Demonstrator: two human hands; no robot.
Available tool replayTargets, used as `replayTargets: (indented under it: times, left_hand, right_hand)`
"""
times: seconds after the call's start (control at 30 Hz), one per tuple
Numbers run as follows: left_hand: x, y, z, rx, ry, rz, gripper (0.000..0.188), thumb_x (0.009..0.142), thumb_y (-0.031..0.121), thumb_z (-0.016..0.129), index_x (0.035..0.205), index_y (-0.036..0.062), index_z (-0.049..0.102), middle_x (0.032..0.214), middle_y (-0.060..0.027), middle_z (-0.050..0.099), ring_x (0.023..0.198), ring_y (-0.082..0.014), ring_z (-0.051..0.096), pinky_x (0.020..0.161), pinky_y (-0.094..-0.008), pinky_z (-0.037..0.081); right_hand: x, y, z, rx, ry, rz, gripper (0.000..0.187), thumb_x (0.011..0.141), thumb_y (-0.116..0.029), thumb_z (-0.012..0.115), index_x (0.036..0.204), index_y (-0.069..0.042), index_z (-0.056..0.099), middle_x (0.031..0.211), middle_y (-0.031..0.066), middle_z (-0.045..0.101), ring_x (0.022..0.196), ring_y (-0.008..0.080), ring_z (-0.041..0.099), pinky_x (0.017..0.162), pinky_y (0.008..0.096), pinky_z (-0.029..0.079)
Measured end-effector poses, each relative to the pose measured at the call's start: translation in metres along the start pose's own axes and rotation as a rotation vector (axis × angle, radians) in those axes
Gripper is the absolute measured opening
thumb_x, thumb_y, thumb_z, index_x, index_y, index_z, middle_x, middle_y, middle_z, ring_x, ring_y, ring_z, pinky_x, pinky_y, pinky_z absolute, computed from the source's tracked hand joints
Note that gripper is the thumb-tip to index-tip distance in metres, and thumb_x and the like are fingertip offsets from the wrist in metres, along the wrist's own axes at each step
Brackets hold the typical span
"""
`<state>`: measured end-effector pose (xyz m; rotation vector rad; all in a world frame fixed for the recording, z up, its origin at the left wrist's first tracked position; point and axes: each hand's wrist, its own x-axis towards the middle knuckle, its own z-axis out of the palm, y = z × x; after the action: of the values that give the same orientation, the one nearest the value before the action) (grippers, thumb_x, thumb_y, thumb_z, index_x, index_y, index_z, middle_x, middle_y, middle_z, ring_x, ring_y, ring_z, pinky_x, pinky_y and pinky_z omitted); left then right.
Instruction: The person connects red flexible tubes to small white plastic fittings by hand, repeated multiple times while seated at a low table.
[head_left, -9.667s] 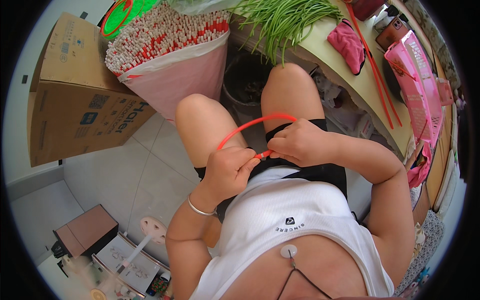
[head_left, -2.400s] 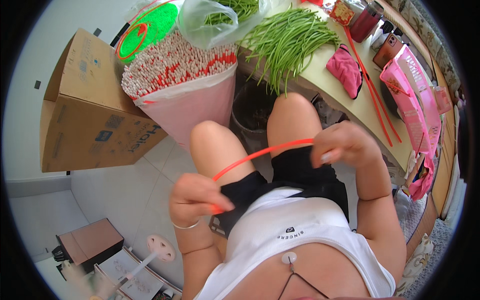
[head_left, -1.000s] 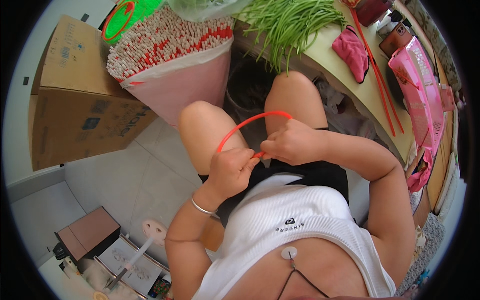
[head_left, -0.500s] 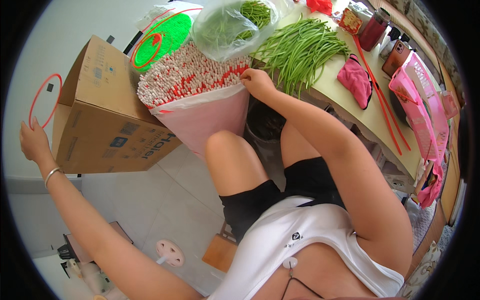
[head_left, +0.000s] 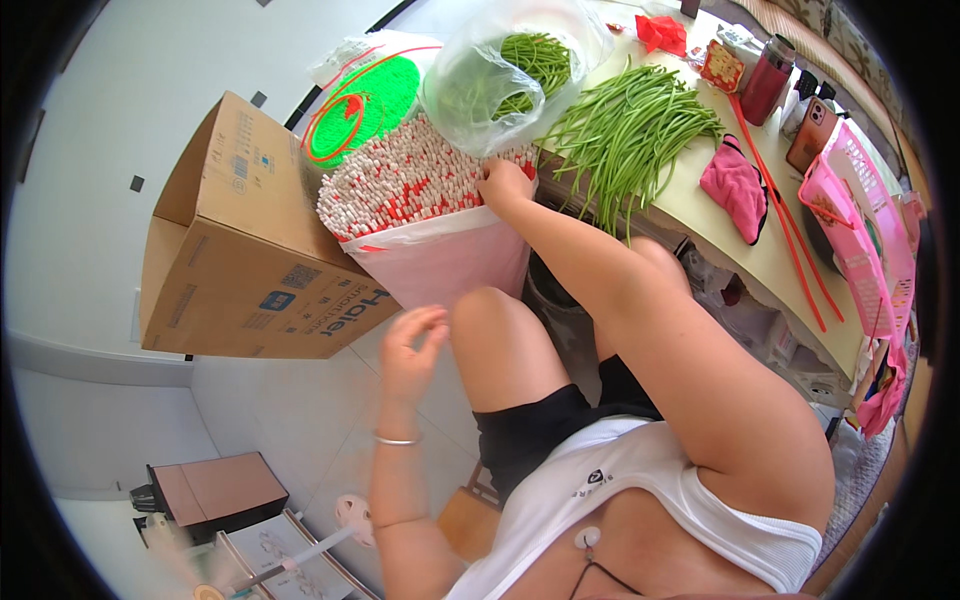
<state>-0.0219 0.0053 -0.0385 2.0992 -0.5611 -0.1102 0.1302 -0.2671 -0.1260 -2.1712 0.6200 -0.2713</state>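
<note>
A pale pink bag [head_left: 440, 255] stands upright in front of my knees, packed with many thin red sticks with white ends [head_left: 400, 185]. My right hand [head_left: 507, 187] reaches to the bag's right edge, its fingers closed among the stick ends; what they pinch is hidden. My left hand [head_left: 412, 345] is raised beside my left knee, slightly blurred. Its fingers are loosely bent, the thumb apart, and nothing shows in them. Behind the bag lies a bright green packed mass [head_left: 385, 95] with a red loop [head_left: 337, 128] on it.
An open cardboard box [head_left: 270, 260] stands left of the bag. A clear plastic bag [head_left: 460, 95] holds green stems. More loose green stems [head_left: 640, 130] lie on the table [head_left: 690, 195], with a pink cloth [head_left: 735, 190], red rods [head_left: 785, 215], a flask [head_left: 768, 80], a phone [head_left: 808, 135] and a pink basket [head_left: 860, 215].
My left hand has come from beyond the box to beside my knee; the red ring it held is no longer in it. My right hand stays at the bag's edge. The view has shifted left.
</note>
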Motion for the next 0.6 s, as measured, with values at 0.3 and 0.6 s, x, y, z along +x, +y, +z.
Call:
replayTargets:
  times: [0.3,0.6]
  left_hand:
    - [-0.011,0.004,0.064,-0.511,-0.088,-0.154,0.019,0.094,0.005,0.065,0.109,-0.0054,0.069,0.104,-0.0105,0.071,0.092,-0.0176,0.068,0.087,-0.0301,0.054]
    - [0.014,0.013,0.082,-1.106,-0.100,-0.342,0.039,0.102,0.023,0.056,0.130,-0.0039,0.055,0.122,-0.0205,0.065,0.100,-0.0264,0.069,0.089,-0.0362,0.056]
  right_hand:
    - [-0.024,-0.046,-0.046,0.359,0.172,-0.436,0.022,0.090,-0.023,0.063,0.098,-0.002,0.067,0.092,0.0199,0.070,0.090,0.0382,0.067,0.078,0.0474,0.051]
    - [-0.107,-0.188,-0.324,0.792,0.168,-1.334,0.022,0.097,-0.014,0.060,0.105,0.006,0.065,0.099,0.0210,0.070,0.091,0.0240,0.070,0.075,0.0306,0.060]
